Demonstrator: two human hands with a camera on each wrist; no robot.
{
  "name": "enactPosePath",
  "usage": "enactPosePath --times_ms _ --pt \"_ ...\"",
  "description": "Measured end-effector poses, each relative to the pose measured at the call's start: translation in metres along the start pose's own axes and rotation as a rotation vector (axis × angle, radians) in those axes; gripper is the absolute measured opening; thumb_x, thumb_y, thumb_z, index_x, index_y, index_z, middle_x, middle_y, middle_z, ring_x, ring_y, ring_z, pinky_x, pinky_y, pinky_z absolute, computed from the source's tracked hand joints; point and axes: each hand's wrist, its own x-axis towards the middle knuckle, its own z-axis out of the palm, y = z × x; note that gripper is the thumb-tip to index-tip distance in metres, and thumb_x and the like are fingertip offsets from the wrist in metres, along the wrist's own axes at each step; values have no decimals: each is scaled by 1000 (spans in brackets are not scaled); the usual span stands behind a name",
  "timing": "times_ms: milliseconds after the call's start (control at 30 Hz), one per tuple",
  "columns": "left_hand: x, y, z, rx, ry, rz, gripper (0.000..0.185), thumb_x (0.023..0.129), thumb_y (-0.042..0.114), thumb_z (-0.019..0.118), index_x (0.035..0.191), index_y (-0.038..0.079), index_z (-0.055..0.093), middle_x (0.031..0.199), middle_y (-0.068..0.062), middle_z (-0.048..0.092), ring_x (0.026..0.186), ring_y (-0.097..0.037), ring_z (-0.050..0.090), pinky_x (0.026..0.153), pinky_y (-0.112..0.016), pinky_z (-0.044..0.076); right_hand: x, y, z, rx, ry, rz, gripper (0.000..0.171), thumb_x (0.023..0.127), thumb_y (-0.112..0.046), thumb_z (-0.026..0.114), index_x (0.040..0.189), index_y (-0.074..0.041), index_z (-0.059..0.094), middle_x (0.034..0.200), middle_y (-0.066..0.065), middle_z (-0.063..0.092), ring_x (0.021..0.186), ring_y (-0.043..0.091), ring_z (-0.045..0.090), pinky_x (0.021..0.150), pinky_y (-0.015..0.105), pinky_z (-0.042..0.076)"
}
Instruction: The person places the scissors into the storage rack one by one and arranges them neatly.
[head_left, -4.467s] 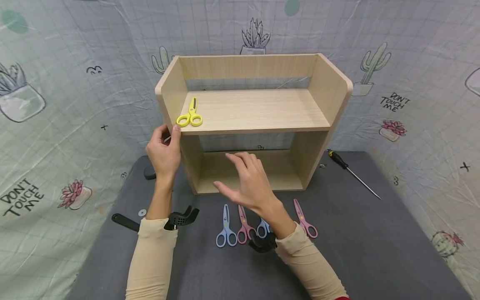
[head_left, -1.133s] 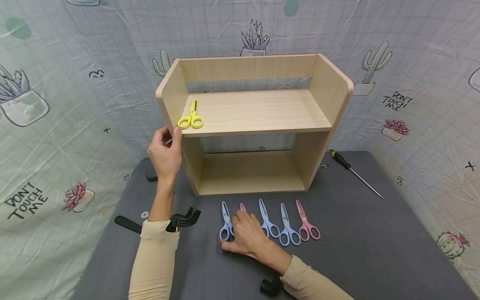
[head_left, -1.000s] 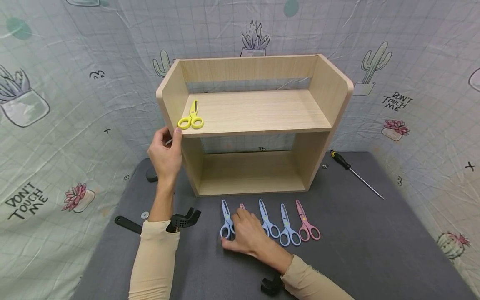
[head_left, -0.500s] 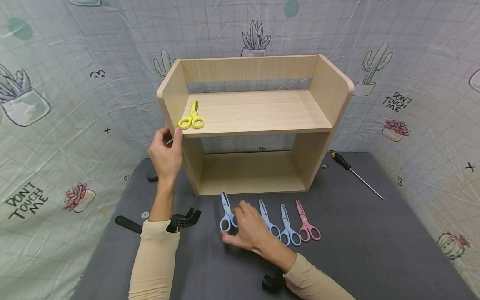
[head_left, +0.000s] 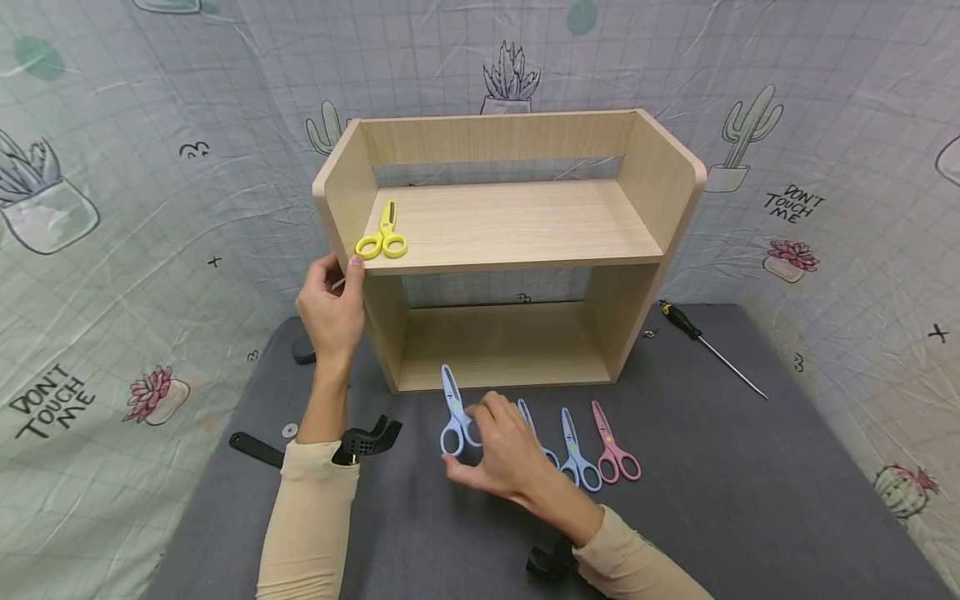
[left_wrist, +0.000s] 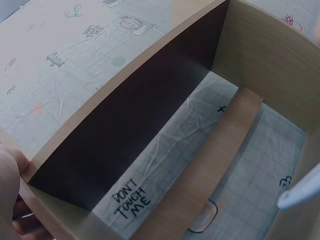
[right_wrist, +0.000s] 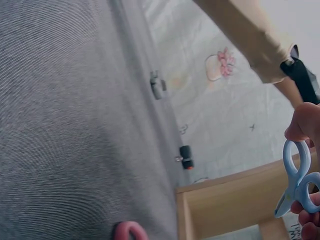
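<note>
My right hand holds light-blue scissors by the handle loops, blades pointing up and away, just in front of the shelf's lower board. In the right wrist view, the thumb and fingers are at the loops of these scissors. The blade tip enters the left wrist view. My left hand grips the front edge of the wooden shelf at its left side, with the thumb in front. Yellow scissors lie on the upper board, close to that thumb. A pink pair is hidden behind my right hand.
On the grey table right of my right hand lie two blue scissors, one partly covered and one in view, then pink scissors. A screwdriver lies farther right. A black-handled tool and white disc lie left.
My right hand came down from before the shelf to the scissors row, took the leftmost blue scissors, and is raising them toward the shelf. My left hand stays put.
</note>
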Motion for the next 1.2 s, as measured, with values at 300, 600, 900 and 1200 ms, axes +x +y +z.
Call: enactPosePath --times_ms 300,600,900,1200 --pt "1 -1 1 -1 1 8 38 96 27 66 121 0 67 112 -18 70 105 -20 70 95 -38 58 10 -4 -16 34 35 -11 52 65 -45 82 95 -4 68 87 1 54 74 13 48 62 22 42" --pt "1 -1 1 -1 0 9 38 96 27 66 121 -1 67 111 -18 70 104 -19 70 94 -37 59 26 -5 -33 66 95 -29 55 64 -44 83 97 -2 68 87 4 57 73 14 49 62 23 43" --pt "1 -1 1 8 9 6 38 96 27 66 120 -1 67 111 -17 71 104 -20 70 94 -36 59 44 -6 -46 80 141 -62 55 65 -42 82 99 -1 68 88 6 58 75 15 50 63 24 44" --pt "2 -2 2 25 12 12 38 96 27 65 120 -1 67 111 -18 71 104 -21 71 94 -36 59 66 -4 -56 70 170 -81 56 66 -40 83 99 2 67 88 9 58 76 19 52 65 27 47"
